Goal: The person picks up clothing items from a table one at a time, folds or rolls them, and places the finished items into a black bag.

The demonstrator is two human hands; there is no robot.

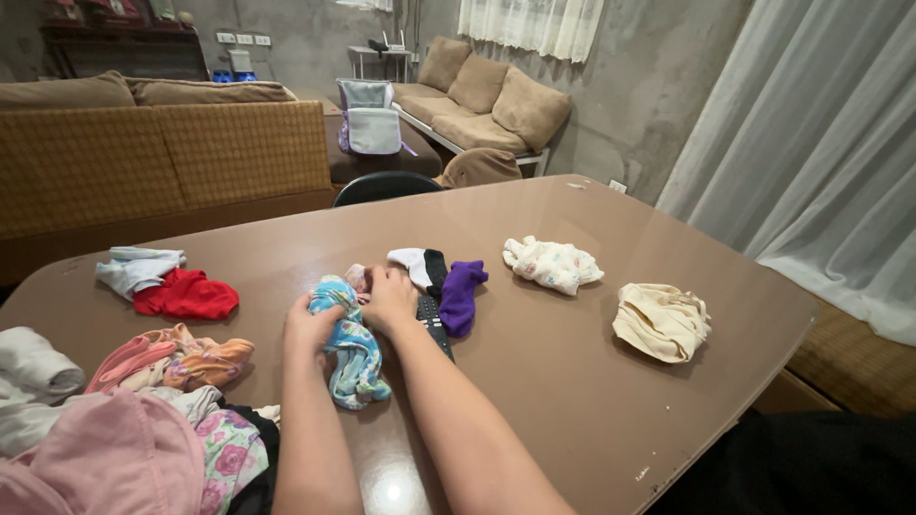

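Both hands work on a light-blue patterned cloth (353,358) lying on the brown table (572,381). My left hand (310,327) grips its upper left edge. My right hand (389,296) pinches its top end, next to a small pink piece (357,277). Just right of my right hand lie a white sock (410,263), a black sock (436,296) and a purple sock (462,294), side by side.
A red cloth (186,296) and a pale blue one (138,267) lie at the left. A mixed laundry pile (143,420) fills the near left. A white printed garment (553,263) and a cream one (661,320) sit to the right. A dark chair back (385,186) stands beyond the far edge.
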